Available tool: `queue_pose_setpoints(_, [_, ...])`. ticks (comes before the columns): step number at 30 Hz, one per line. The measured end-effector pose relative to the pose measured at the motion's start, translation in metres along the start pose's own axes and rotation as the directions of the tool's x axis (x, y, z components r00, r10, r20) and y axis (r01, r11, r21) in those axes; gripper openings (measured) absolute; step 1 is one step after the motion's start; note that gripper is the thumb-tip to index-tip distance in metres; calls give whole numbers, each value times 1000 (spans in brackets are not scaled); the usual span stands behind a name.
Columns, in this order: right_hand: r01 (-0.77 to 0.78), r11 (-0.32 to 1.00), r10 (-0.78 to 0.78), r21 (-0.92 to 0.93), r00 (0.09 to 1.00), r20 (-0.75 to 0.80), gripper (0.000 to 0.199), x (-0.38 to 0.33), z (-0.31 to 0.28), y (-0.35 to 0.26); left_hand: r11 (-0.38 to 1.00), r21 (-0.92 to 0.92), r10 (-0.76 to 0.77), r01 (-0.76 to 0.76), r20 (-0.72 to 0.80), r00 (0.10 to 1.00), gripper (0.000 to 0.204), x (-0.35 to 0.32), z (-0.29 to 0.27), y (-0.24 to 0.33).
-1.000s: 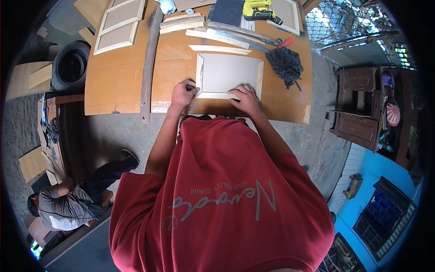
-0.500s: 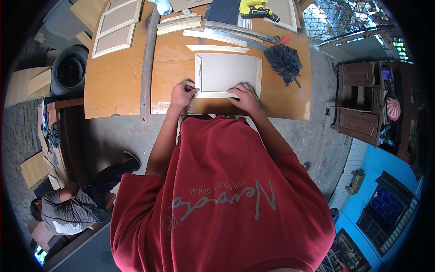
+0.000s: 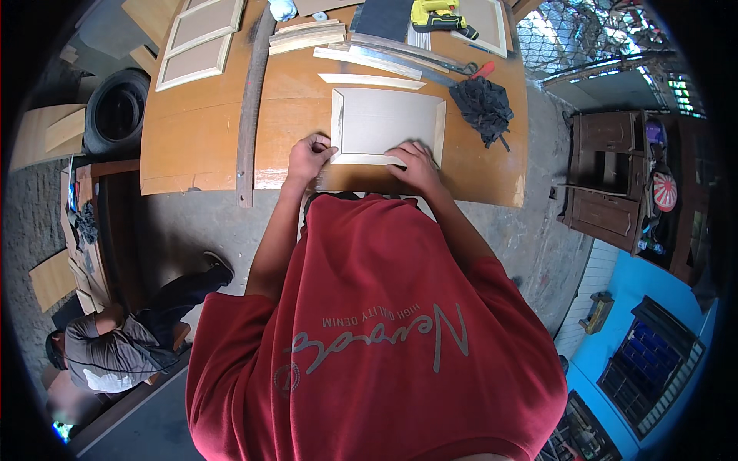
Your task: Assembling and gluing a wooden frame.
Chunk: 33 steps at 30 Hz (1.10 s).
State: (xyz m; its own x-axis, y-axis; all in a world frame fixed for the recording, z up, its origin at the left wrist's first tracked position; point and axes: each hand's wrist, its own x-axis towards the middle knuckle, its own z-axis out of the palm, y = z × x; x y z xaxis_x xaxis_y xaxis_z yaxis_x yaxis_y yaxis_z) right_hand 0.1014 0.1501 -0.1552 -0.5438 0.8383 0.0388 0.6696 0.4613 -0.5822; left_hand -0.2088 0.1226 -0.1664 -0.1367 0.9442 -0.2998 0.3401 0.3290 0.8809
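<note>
A flat panel [image 3: 392, 123] of pale board lies near the front edge of the workbench, with light wooden strips along its left, right and near sides. No strip sits on its far side. My left hand [image 3: 310, 157] is closed at the near left corner, thumb and finger pinching the end of the near wooden strip [image 3: 361, 160]. Toward the right end of that same strip, my right hand [image 3: 417, 163] grips it, its fingers curled over the strip and onto the panel. A loose wooden strip [image 3: 371, 81] rests just beyond the panel.
The orange-brown workbench [image 3: 200, 146] carries a long dark bar [image 3: 250, 123], stacked strips [image 3: 307, 37], framed panels [image 3: 196, 48], a yellow-green power tool [image 3: 437, 17] and a crumpled black cloth [image 3: 483, 107]. A seated person [image 3: 115, 349] is at lower left, near a tyre [image 3: 115, 111].
Both hands keep the same hold on the near strip. The view has shifted slightly; the panel and the things on the bench stay put.
</note>
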Motion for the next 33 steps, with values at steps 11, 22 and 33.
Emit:
queue_pose_setpoints(11, [1,1000,-2,-28,1000,-8,34,-2,-1,-4,1000,30,-1,0,31,1000,20,7,-3,-9])
queue_pose_setpoints(22, [-28,956,206,293,776,-596,21,3,-62,-57,999,-36,-14,16,52,999,20,8,-2,-13])
queue_pose_setpoints(33, [-231,64,792,971,603,92,15,-2,10,-38,1000,-9,-4,4,56,998,15,3,-3,-2])
